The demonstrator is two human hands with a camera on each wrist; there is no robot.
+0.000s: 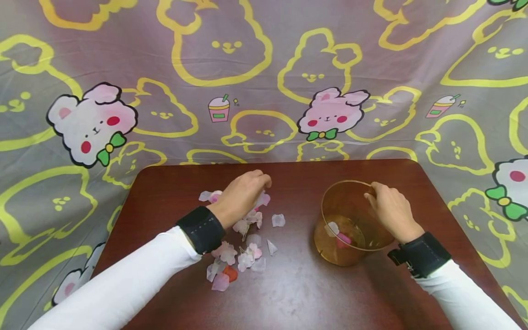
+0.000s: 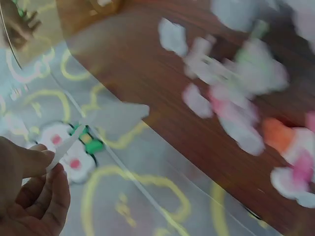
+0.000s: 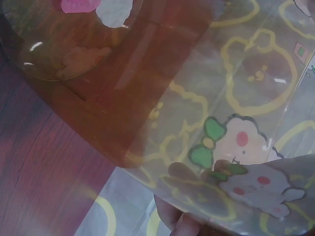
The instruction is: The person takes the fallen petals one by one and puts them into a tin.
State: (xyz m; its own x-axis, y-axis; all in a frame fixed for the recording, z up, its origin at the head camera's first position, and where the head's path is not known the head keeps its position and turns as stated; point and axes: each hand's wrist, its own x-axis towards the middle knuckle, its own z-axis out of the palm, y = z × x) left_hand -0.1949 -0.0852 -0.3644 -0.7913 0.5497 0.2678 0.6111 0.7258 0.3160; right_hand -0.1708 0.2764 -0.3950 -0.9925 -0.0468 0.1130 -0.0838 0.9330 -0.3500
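My left hand (image 1: 243, 195) is raised over a loose scatter of fabric petals and blossoms (image 1: 224, 253). Between thumb and fingers it pinches a thin white petal (image 2: 118, 117), clearest in the left wrist view. On the right, my other hand (image 1: 393, 211) grips the rim of a clear amber bucket (image 1: 323, 243), which tilts a little. A white petal (image 1: 332, 228) and a bright pink petal (image 1: 343, 239) lie at the bottom of it. In the right wrist view, fingers (image 3: 184, 223) show at the bucket's rim.
A dark reddish-brown table (image 1: 294, 293) bears everything. Apart from the heap lie a white petal (image 1: 278, 220) and a pointed white piece (image 1: 272, 247); an orange petal (image 1: 230, 273) is at its near side. Behind the table hangs a grey patterned cloth (image 1: 255, 98).
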